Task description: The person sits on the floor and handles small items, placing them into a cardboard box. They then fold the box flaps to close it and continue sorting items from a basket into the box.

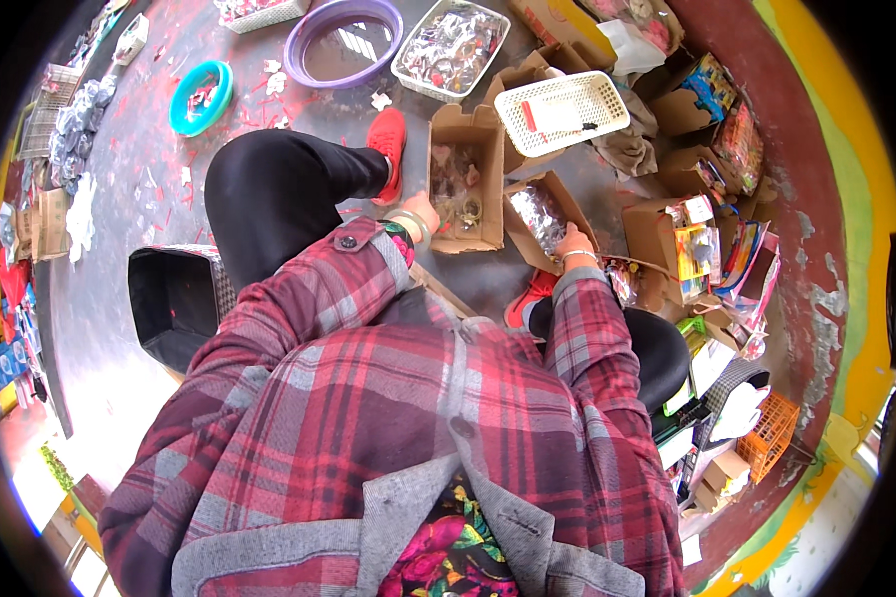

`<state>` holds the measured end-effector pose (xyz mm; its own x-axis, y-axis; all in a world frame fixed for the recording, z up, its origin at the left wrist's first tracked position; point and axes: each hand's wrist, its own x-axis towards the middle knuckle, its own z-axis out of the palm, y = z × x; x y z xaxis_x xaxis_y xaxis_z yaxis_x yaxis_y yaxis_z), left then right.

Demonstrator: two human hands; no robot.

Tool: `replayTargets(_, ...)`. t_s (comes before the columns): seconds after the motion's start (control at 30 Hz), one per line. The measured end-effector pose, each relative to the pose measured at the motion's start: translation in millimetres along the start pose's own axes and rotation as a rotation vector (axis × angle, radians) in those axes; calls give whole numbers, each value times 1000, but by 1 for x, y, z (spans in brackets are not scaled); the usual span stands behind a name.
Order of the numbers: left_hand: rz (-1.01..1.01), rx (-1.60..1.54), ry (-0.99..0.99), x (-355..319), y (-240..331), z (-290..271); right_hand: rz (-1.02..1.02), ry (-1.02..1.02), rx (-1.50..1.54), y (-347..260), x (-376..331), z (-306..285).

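My left hand is closed at the left wall of an open cardboard box, which holds small clear-wrapped items. Its fingertips are partly hidden at the box's edge. Just to the right, a smaller cardboard box stands tilted, with shiny clear-wrapped packets inside. My right hand grips the near right wall of this smaller box, with some fingers out of sight. Both boxes are on the dark floor between my red shoes.
Beyond the boxes are a white plastic basket, a basket of wrapped packets and a purple basin. A turquoise basin sits farther left. A black bin stands by my left leg. Cartons crowd the right side.
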<state>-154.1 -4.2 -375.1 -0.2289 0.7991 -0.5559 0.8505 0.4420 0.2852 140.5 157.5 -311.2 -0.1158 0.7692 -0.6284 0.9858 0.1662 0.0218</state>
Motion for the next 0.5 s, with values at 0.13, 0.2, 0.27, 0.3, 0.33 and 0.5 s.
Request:
replayTargets(0.13, -212, -318, 57, -44, 40, -68, 39, 7, -14, -2, -1, 1)
replayTargets(0.2, -90, -83, 8, -13, 8, -16, 38, 67, 40, -12, -15, -8)
replayTargets(0.27, 5, 42, -18, 9, -14, 21, 18, 70, 30, -14, -15, -5)
replayTargets(0.3, 33, 47, -14, 12, -18, 26, 11, 75, 23, -14, -15, -4)
replayTargets(0.33, 44, 52, -13, 16, -21, 31, 18, 81, 32, -14, -14, -4)
replayTargets(0.5, 45, 75, -16, 17, -21, 30, -5, 105, -11, -14, -7, -4)
